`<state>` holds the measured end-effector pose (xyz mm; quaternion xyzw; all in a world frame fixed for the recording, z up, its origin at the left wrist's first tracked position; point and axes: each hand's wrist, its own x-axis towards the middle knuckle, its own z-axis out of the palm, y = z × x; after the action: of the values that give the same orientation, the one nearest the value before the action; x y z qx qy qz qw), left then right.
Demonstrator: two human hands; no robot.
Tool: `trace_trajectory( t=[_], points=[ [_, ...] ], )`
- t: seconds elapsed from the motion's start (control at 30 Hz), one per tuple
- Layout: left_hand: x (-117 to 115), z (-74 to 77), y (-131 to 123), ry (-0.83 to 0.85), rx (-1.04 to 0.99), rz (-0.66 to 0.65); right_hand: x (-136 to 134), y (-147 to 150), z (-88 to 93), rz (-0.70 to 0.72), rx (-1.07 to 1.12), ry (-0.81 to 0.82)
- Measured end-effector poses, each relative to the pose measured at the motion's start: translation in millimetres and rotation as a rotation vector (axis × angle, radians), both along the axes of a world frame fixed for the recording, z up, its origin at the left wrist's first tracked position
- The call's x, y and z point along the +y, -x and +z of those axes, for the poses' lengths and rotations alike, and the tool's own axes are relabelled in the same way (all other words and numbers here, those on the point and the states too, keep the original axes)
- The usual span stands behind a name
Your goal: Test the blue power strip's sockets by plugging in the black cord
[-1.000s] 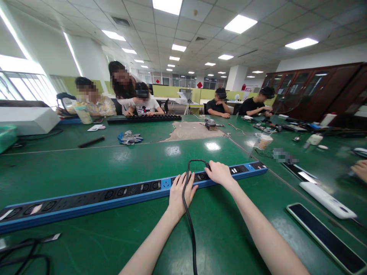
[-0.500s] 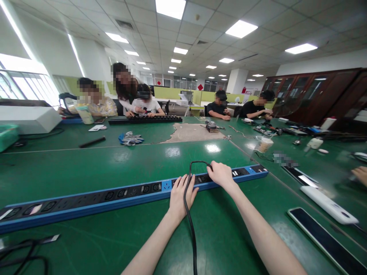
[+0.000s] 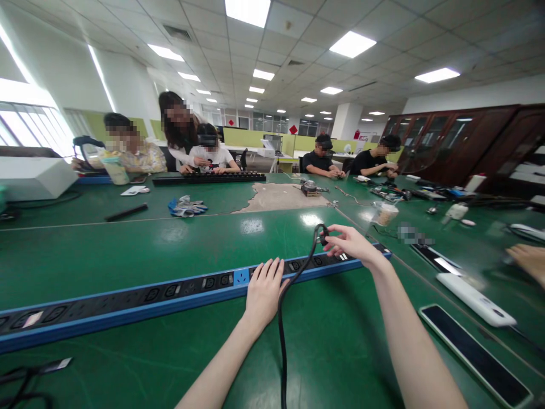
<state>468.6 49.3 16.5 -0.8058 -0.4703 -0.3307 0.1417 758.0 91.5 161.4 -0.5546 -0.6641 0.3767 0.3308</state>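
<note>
A long blue and black power strip [image 3: 128, 298] lies across the green table [image 3: 170, 244]. My left hand [image 3: 264, 289] rests flat on it, fingers stretched out. My right hand [image 3: 353, 244] is lifted above the strip's right end, pinching the black plug [image 3: 324, 235] of a black cable [image 3: 283, 318]. The cable arches down from the plug, passes by my left hand and runs off the bottom edge.
A white power strip [image 3: 470, 292] and a dark flat bar [image 3: 472, 352] lie at the right, near another person's hand [image 3: 528, 261]. Blue-grey gloves [image 3: 186, 207], a cup [image 3: 384, 214] and tools sit farther back. Several people sit at the far edge.
My right hand has lifted up and to the right with the plug, which has come off the strip. My left hand stays pressed on the strip.
</note>
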Motion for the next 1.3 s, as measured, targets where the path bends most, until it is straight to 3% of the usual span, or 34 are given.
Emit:
trace_trajectory(
  t=[0.13,0.23,0.37,0.57,0.73,1.03,1.3],
  points=[
    [-0.8,0.3,-1.6,0.017,0.007,0.022,2.7,-24.9,-7.0,0.041,0.299,0.141],
    [-0.5,-0.4,-2.2,0.015,0.006,0.024,9.1,-33.4,-20.2,-0.027,0.325,0.203],
    [0.2,-1.2,-2.0,0.008,0.001,0.014,11.8,-38.8,-30.7,-0.078,0.037,0.101],
    [0.1,-1.7,-2.0,-0.013,-0.021,-0.001,4.9,-51.1,-19.9,-0.128,-0.373,0.014],
    [-0.3,-0.3,-2.4,0.0,-0.012,0.006,3.9,-47.7,-20.0,-0.114,-0.477,0.081],
    [0.2,-1.4,-1.7,0.008,-0.005,0.009,8.6,-14.4,-25.2,-0.172,-0.957,-0.153],
    [0.5,-1.4,-1.6,0.008,-0.014,0.001,0.2,-2.5,-21.3,-0.23,-1.066,-0.196]
  ],
)
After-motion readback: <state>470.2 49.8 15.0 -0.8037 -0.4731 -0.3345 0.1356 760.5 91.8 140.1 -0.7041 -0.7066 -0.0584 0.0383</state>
